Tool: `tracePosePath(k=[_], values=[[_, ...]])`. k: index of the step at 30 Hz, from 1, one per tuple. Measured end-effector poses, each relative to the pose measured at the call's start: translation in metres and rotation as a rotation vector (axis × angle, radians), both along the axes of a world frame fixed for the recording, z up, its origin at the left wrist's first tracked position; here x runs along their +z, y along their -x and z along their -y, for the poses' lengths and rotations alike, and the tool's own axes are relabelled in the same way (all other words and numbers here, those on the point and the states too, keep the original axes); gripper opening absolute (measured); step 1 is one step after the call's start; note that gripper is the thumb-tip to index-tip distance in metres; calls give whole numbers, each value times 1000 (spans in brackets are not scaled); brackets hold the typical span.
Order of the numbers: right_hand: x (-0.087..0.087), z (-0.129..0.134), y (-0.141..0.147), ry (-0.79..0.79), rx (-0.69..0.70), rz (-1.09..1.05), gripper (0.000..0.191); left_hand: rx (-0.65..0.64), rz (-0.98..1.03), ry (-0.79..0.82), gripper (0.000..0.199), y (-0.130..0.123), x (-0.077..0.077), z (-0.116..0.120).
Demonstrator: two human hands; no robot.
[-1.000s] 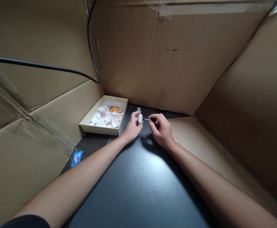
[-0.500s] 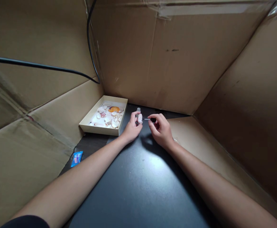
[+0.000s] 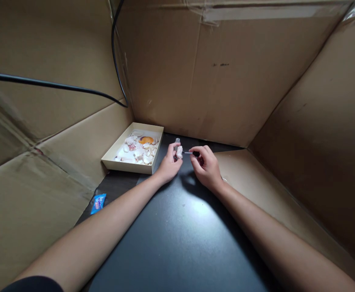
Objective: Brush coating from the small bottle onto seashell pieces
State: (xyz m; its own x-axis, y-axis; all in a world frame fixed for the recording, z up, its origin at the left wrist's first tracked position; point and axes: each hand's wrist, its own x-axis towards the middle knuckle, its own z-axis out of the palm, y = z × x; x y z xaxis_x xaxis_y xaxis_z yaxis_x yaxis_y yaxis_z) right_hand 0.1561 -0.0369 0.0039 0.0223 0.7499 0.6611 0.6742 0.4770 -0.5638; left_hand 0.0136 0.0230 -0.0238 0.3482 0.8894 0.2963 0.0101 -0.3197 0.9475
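Between the fingers and thumb of my left hand is a small whitish, bumpy seashell. A little clear glass bottle shows just behind those fingertips; whether they touch it I cannot tell. My right hand pinches a thin brush by its dark end, which is partly hidden by the fingers. The brush points left, and its tip is at the shell's right side. Both hands are over the far part of the dark table.
A cream box of several seashells, one of them orange, stands left of my left hand. A blue wrapped packet lies by my left forearm. Cardboard walls enclose the table, and a black cable hangs at the upper left.
Almost nothing differs. Both hands keep their places, with the brush tip very slightly shifted at the shell.
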Motion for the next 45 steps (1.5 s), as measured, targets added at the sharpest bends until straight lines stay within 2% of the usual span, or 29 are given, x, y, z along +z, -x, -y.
tracePosePath(k=[5, 15, 18, 21, 33, 45], values=[[0, 0, 0, 37, 3, 34, 14, 6, -10, 1, 47, 1, 1, 1], [0, -1, 0, -7, -11, 20, 13, 52, -29, -42, 52, 1, -2, -1], [-1, 0, 0, -10, 21, 31, 15, 63, -36, -42, 53, 1, -1, 0], [-1, 0, 1, 32, 8, 66, 15, 62, -48, -36, 52, 2, 1, 0], [0, 0, 1, 4, 1, 49, 15, 50, -54, -15, 55, 2, -1, 0], [0, 0, 2, 53, -19, 52, 12, 35, -40, -21, 53, 1, -2, -1]])
